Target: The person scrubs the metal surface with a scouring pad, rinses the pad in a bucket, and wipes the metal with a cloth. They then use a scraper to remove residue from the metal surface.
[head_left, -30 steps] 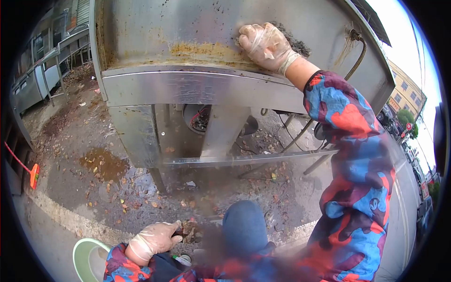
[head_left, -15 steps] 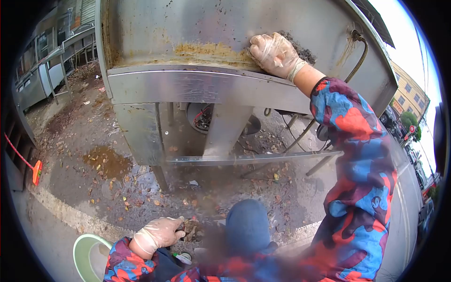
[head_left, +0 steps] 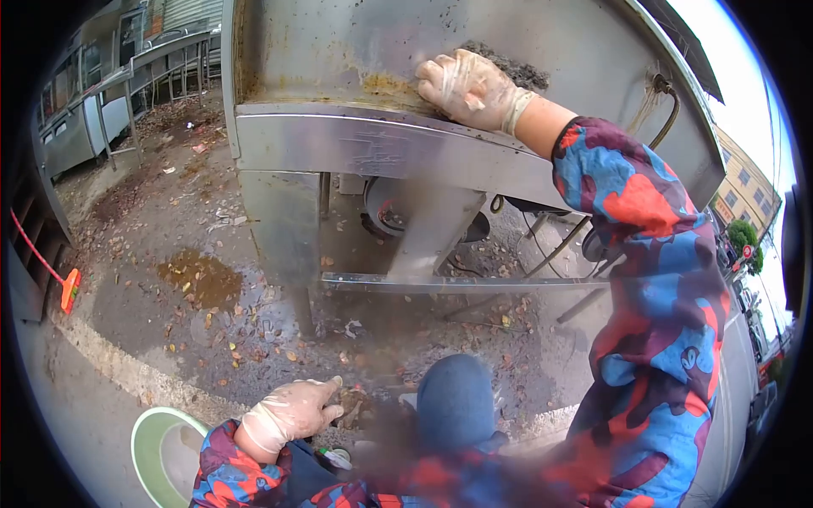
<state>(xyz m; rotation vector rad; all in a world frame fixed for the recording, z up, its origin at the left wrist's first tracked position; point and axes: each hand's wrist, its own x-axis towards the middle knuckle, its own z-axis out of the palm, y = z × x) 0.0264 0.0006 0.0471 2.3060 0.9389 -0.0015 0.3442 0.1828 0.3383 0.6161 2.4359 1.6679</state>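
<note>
The widest thing before me is the paved ground, on which many dry leaves are scattered, and above it stands a large steel unit on legs, with its upper panel turned toward me. My right arm, in a camouflage sleeve of red and blue, is stretched up to this panel. At the lower left, a pale green bucket stands just beside my left arm. A brown puddle lies on the ground, to the left of the unit's legs. On the right part of the panel, a thin hose bends down from its fitting. My left grip, gloved, is low and near the bucket; its fingers are loose, with the index stretched, and I see nothing held in it. My right grip, also gloved, is clenched on a grey scouring wool, which sticks out behind the knuckles and lies against the panel, just above its lower edge. The smallest is a yellow-brown stain, to the left of this fist.
</note>
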